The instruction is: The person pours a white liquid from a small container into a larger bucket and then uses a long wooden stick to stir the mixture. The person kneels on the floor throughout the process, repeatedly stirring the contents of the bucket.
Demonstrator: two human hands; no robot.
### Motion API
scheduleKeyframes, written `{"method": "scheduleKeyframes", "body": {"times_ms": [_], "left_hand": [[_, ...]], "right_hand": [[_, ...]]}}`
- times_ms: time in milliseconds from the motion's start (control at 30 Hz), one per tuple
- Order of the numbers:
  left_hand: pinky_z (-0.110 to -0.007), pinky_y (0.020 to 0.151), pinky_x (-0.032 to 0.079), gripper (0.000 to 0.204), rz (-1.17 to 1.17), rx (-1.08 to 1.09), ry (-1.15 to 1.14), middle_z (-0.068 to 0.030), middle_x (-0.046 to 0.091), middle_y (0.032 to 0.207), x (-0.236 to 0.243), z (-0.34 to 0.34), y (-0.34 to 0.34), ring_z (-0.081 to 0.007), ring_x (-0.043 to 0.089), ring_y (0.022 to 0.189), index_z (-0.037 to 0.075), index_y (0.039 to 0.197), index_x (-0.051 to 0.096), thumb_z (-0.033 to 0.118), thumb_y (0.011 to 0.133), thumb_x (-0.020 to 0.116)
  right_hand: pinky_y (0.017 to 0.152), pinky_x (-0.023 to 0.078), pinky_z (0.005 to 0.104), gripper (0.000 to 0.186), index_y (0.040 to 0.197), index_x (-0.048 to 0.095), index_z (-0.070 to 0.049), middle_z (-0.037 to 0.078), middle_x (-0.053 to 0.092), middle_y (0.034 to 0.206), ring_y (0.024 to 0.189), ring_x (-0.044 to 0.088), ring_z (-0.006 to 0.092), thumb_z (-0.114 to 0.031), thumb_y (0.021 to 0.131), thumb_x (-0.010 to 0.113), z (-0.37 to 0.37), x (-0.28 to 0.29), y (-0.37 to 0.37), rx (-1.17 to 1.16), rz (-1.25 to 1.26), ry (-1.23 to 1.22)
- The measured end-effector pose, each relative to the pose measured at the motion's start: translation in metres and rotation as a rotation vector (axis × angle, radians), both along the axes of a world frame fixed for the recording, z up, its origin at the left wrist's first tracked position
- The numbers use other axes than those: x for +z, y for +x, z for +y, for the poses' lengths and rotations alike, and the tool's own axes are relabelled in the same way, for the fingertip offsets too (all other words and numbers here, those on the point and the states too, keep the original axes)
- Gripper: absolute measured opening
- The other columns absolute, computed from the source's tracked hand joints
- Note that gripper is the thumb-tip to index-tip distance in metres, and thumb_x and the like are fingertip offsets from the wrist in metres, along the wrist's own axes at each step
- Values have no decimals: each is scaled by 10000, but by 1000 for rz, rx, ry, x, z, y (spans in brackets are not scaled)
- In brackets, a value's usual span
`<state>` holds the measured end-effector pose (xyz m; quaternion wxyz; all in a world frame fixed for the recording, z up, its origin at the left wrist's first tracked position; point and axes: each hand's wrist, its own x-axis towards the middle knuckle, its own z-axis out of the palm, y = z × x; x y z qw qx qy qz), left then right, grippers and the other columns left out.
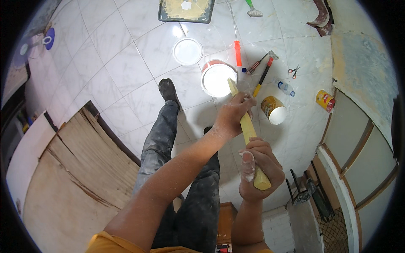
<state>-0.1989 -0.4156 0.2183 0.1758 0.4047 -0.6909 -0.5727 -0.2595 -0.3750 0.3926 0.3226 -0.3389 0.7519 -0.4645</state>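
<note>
A yellowish wooden stick [248, 131] slants through both my hands. My left hand [232, 118] is wrapped round its middle, and my right hand [265, 168], whitened with paste or dust, is closed round the near end. The stick's far end overlaps the right side of a bucket [211, 63] of bright white material on the tiled floor; I cannot tell how deep the tip goes. Just right of my left hand lies a brown-yellow jar [270, 103] with a white lid.
Left of the bucket is a round white lid [187, 51]. On its right are a hammer [265, 72], a red-handled screwdriver [238, 52], scissors [293, 71], a plastic bottle [286, 88] and a yellow-red can [325, 100]. A smeared tray [168, 18] and a green-handled scraper [254, 10] lie farther off.
</note>
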Motion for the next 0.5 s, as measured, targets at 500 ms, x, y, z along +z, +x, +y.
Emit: {"method": "scheduleKeyframes", "body": {"times_ms": [500], "left_hand": [[-401,806,581,415,-78,-95,-90,-145,612,1259,8,-30,17,-312,731,942,69,1193,670,16,785,730]], "right_hand": [[816,518,403,177,863,746,31,114,695,785,778,668,238,-133,893,808,-5,-6,8,-3,24,-91]]}}
